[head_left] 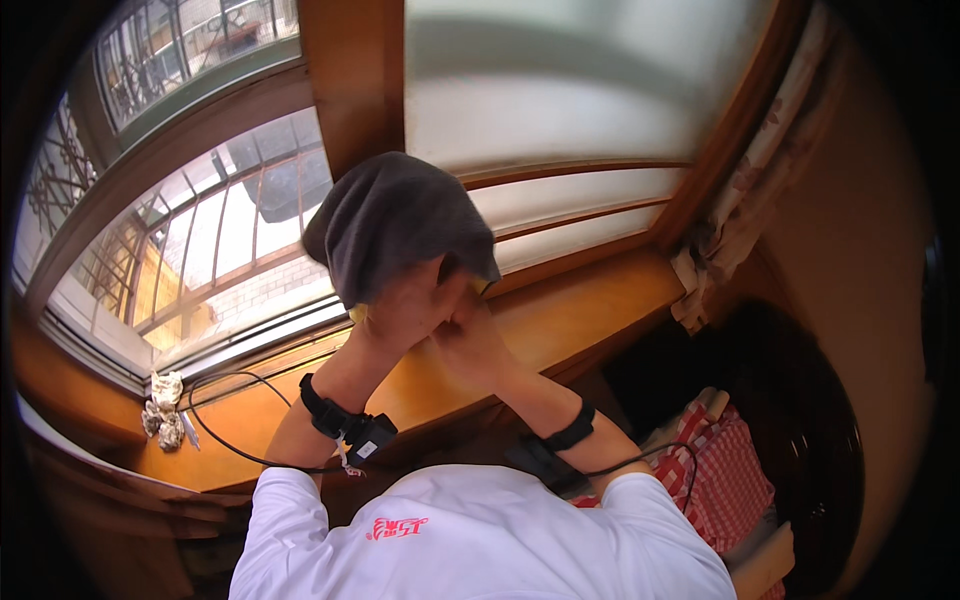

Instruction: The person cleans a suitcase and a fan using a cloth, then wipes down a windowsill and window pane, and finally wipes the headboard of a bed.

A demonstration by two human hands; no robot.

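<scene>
Both my hands are raised together in front of the window, at the middle of the view. A dark grey cloth (405, 217) is draped over my fingers and hangs past them on either side. My left hand (405, 304) and my right hand (461, 319) cannot be told apart with certainty where they meet; they touch or overlap below the cloth. Small yellow bits show at the cloth's lower edge. The fingers are mostly hidden and blurred, with the cloth held between or over them. Black straps with a cable circle both forearms.
A wooden windowsill (600, 300) runs below the hands. Crumpled white tissues (166, 409) lie on its left end. A barred window opening (225, 225) is at left, a frosted pane (570, 90) at right, beside a patterned curtain (750, 180). Red checked fabric (724, 465) lies at lower right.
</scene>
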